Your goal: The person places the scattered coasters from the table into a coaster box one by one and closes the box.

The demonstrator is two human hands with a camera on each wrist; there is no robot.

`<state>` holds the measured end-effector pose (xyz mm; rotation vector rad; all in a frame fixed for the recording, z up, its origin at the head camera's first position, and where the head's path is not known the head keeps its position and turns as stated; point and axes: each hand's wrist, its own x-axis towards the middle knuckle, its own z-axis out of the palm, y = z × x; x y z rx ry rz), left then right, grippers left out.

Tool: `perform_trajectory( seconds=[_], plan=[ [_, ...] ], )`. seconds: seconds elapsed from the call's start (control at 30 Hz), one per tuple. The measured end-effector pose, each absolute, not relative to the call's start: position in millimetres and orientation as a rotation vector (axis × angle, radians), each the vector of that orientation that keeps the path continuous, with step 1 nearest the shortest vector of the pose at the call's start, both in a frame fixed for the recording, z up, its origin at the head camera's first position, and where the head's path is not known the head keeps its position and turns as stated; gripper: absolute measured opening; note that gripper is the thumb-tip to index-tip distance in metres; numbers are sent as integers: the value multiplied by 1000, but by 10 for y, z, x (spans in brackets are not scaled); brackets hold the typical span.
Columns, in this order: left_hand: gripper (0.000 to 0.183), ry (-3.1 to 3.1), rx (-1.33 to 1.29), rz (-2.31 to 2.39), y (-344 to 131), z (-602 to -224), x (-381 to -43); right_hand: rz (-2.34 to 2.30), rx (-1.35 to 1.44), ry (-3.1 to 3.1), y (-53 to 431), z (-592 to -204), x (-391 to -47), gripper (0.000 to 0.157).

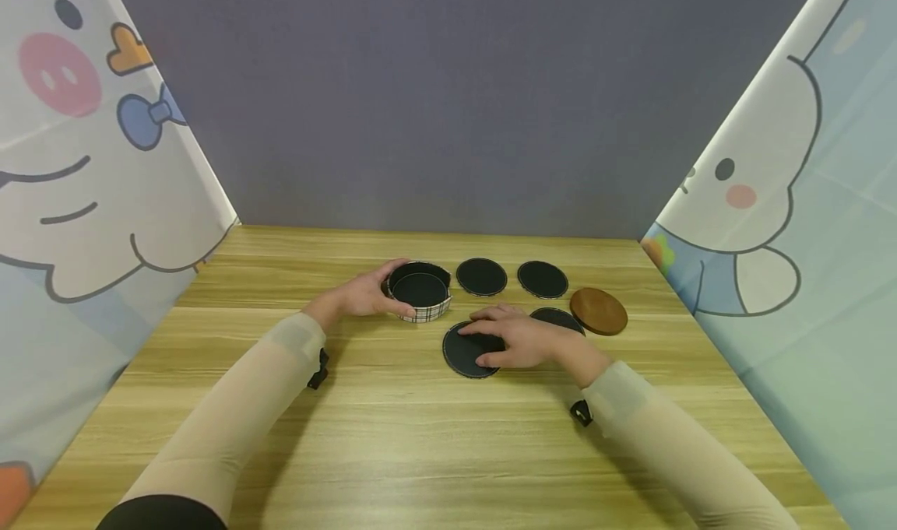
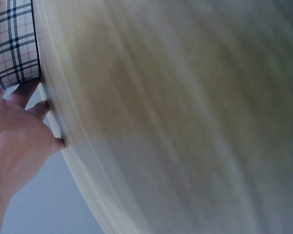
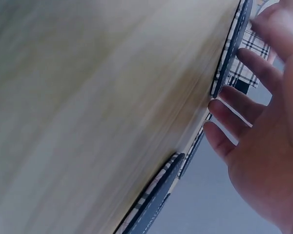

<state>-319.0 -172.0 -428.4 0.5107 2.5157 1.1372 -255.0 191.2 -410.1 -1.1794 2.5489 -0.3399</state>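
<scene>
My left hand (image 1: 360, 293) grips a round coaster holder (image 1: 430, 312) from its left side, thumb at the front and fingers behind. The holder has a black inside and a plaid outer wall, with a gap in its rim at the right. In the left wrist view the plaid wall (image 2: 17, 44) shows above the palm. Spread over a round black coaster (image 1: 461, 359) is my right hand (image 1: 520, 339), its fingertips touching the top. The right wrist view shows this coaster's plaid underside edge (image 3: 229, 53) beside fairly straight fingers (image 3: 259, 68).
Two black coasters (image 1: 481, 276) (image 1: 543, 279) lie behind, right of the holder. Another black coaster (image 1: 561, 317) is partly covered by the right hand. A brown round disc (image 1: 599, 310) touches it at the right. A grey panel (image 1: 448, 125) stands behind the wooden table (image 1: 392, 452).
</scene>
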Motion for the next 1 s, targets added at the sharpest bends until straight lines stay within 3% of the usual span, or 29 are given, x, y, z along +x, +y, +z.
perform_trajectory(
  seconds=[0.2,1.0],
  plan=[
    [122,2502,505,1164,-1713,-4289,-3202,-340,-1112,2534,1894,-4069,-2515,84],
    [124,2508,508,1150,-1720,-4291,-3207,-469,-1146,2612,1867,-4093,-2470,80]
  ],
)
